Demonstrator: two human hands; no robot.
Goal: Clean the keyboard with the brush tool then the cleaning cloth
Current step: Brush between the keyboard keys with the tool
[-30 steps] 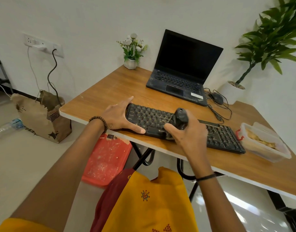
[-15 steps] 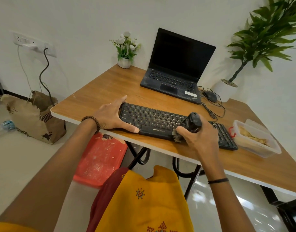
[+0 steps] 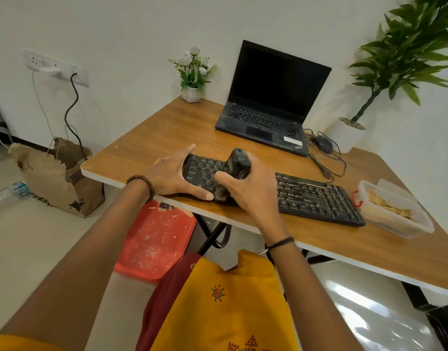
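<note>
A long black keyboard (image 3: 316, 196) lies along the near edge of the wooden table (image 3: 164, 127). My left hand (image 3: 171, 174) spans the keyboard's left end, thumb at the front edge and fingers at the back, steadying it. My right hand (image 3: 253, 191) grips a black brush tool (image 3: 239, 163) by its thick handle. Its bristles point down onto the keys on the left part of the keyboard, close to my left thumb. No cleaning cloth is in view.
An open black laptop (image 3: 271, 107) stands behind the keyboard, with a mouse (image 3: 322, 143) and its cable to its right. A clear plastic food box (image 3: 392, 211) sits at the keyboard's right end. A small flower pot (image 3: 192, 74) is at the table's far corner. A red tray (image 3: 154, 239) and a paper bag (image 3: 55, 176) are on the floor.
My right hand has swept the brush leftward along the keyboard, from its middle-right toward the left end beside my left thumb. My left hand keeps its hold.
</note>
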